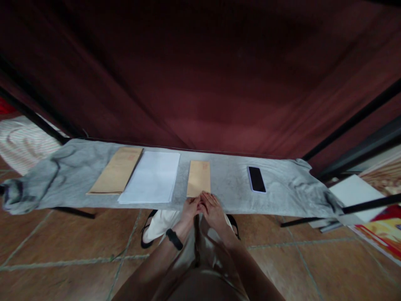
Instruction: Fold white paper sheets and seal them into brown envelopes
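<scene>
Neither grip shows anything held: the left hand point(191, 207) and the right hand point(211, 207) meet at the middle of the table's near edge, fingers drawn together and overlapping, so I cannot tell how far each is closed, or whether the right fingertips press on the small kraft envelope point(199, 179) or only hover over its near end.

That envelope lies flat on the table point(228, 184), running from just inside the near edge toward the far one. It should be light and fairly stiff for paper, easy to crease, and liable to slide on the soft grey cloth point(283, 184). A pinch on its near corners, or along both long sides, would lift it without bending.

Counting outward: two hands; one small envelope on show, though others could lie beneath; to its left, one stack of white paper point(152, 177) reaching close to the near edge, its sheets too fine to number; beyond that, toward the table's left end, one pile of large kraft envelopes point(115, 171), how many unclear; toward the right end, one smartphone point(257, 179), dark screen up; past the far edge, one dark red drape point(200, 104).
</scene>
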The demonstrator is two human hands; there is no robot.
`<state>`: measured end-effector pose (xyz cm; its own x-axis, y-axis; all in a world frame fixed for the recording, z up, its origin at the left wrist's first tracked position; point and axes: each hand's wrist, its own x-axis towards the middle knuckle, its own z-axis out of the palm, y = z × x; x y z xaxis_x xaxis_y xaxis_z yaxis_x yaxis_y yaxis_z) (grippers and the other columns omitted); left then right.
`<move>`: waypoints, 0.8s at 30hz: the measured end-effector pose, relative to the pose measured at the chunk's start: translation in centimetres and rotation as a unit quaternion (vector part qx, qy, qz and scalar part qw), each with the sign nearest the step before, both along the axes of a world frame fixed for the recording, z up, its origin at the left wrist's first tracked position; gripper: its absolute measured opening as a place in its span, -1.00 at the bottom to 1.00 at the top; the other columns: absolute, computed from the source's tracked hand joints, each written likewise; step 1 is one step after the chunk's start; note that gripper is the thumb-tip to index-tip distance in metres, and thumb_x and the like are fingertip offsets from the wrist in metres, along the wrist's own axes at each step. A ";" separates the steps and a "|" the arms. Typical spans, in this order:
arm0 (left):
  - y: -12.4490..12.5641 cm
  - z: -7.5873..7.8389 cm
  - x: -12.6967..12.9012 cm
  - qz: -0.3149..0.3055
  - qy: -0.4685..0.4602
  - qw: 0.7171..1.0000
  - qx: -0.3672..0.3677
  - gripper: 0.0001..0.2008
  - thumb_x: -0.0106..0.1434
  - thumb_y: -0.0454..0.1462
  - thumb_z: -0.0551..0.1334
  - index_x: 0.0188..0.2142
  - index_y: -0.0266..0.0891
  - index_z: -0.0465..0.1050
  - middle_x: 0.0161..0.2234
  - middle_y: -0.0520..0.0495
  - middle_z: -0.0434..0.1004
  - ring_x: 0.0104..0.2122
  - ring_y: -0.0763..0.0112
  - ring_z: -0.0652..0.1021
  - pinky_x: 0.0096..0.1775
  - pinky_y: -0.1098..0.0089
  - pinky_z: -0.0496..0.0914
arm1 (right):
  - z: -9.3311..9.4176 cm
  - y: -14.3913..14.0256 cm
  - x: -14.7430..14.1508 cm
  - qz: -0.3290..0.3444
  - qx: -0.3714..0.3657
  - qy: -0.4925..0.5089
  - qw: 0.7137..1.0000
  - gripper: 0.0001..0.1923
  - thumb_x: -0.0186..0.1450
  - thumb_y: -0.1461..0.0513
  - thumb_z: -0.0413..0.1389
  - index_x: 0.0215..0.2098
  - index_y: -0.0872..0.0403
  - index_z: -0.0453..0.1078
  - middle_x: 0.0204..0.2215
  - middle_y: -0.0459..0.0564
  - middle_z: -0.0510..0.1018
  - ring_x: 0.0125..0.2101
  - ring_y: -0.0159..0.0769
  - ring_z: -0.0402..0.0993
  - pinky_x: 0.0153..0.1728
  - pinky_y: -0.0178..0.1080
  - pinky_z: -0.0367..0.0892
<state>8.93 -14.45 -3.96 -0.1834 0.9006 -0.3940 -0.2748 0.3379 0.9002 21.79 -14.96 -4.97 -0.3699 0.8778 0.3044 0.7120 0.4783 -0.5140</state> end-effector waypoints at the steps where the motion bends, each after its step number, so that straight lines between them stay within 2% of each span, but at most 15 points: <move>1: -0.5 0.2 -0.4 -0.009 0.010 1.000 -0.004 -0.69 0.15 -0.05 0.36 -0.37 -0.28 0.45 -0.51 -0.06 0.55 -0.51 0.37 0.56 -0.42 0.35 0.48 | -0.1 -0.1 0.0 0.001 0.007 -0.014 1.000 -0.53 0.47 0.24 -0.04 0.32 0.07 0.29 0.25 0.12 0.42 0.27 -0.16 0.30 0.33 0.02 0.14; 3: -1.6 0.6 -1.0 -0.026 0.075 0.996 0.025 -0.75 0.22 -0.09 0.30 -0.34 -0.25 0.49 -0.41 -0.11 0.61 -0.38 0.27 0.61 -0.26 0.24 0.55 | -0.5 -0.3 -0.1 -0.004 0.018 -0.034 0.999 -0.53 0.48 0.24 -0.06 0.32 0.07 0.28 0.27 0.11 0.39 0.29 -0.17 0.28 0.34 0.03 0.12; 5: -2.2 0.7 -1.3 -0.063 0.202 0.970 0.115 -0.74 0.33 -0.11 0.18 -0.18 -0.22 0.53 -0.17 -0.18 0.65 -0.12 0.22 0.62 0.02 0.14 0.50 | -0.9 -0.4 -0.2 -0.007 0.027 -0.049 0.998 -0.51 0.47 0.26 -0.07 0.34 0.09 0.25 0.29 0.13 0.36 0.32 -0.15 0.23 0.35 0.06 0.08; 6: -2.4 0.7 -1.3 -0.089 0.282 0.940 0.168 -0.70 0.38 -0.12 0.12 -0.06 -0.20 0.52 -0.01 -0.19 0.61 0.03 0.21 0.57 0.15 0.11 0.41 | -1.1 -0.5 -0.3 -0.006 0.031 -0.055 0.998 -0.50 0.46 0.28 -0.08 0.35 0.10 0.23 0.31 0.14 0.33 0.33 -0.14 0.21 0.35 0.08 0.06; 8: -2.5 0.4 -1.3 -0.146 0.433 0.854 0.247 -0.57 0.43 -0.11 0.04 0.17 -0.23 0.39 0.22 -0.23 0.44 0.25 0.19 0.40 0.29 0.05 0.25 | -1.5 -0.6 -0.4 -0.007 0.034 -0.065 0.997 -0.45 0.44 0.32 -0.08 0.39 0.11 0.16 0.33 0.15 0.28 0.34 -0.11 0.17 0.36 0.10 0.02; 11: -2.5 -0.5 -1.5 -0.195 0.578 0.746 0.267 -0.44 0.44 -0.07 0.02 0.30 -0.33 0.24 0.31 -0.31 0.30 0.35 0.12 0.25 0.34 0.01 0.16 | -2.0 -0.7 -0.4 -0.011 0.032 -0.076 0.997 -0.39 0.41 0.34 -0.07 0.42 0.12 0.09 0.35 0.16 0.25 0.36 -0.09 0.14 0.37 0.10 -0.03; 13: -2.6 -1.1 -1.7 -0.204 0.632 0.700 0.263 -0.40 0.44 -0.04 0.02 0.33 -0.37 0.19 0.33 -0.35 0.25 0.36 0.10 0.22 0.34 0.00 0.15 | -2.1 -0.8 -0.4 -0.014 0.029 -0.078 0.996 -0.39 0.42 0.31 -0.06 0.42 0.12 0.08 0.35 0.16 0.24 0.36 -0.09 0.12 0.37 0.10 -0.04; 16: -2.9 -1.5 -2.2 -0.203 0.667 0.671 0.252 -0.34 0.43 -0.01 0.02 0.35 -0.41 0.14 0.36 -0.39 0.19 0.38 0.07 0.18 0.34 0.00 0.14 | -2.0 -1.0 -0.4 -0.032 0.022 -0.072 0.997 -0.42 0.44 0.27 -0.07 0.41 0.12 0.11 0.34 0.17 0.27 0.35 -0.08 0.15 0.36 0.12 -0.05; 24: -3.1 -1.7 -3.6 -0.185 0.693 0.658 0.230 -0.28 0.43 0.03 0.02 0.35 -0.49 0.12 0.37 -0.47 0.13 0.40 0.02 0.12 0.36 0.01 0.10 | -1.6 -1.5 1.4 -0.059 0.008 -0.064 0.996 -0.46 0.49 0.22 -0.09 0.40 0.15 0.12 0.33 0.21 0.28 0.34 -0.06 0.18 0.36 0.14 -0.08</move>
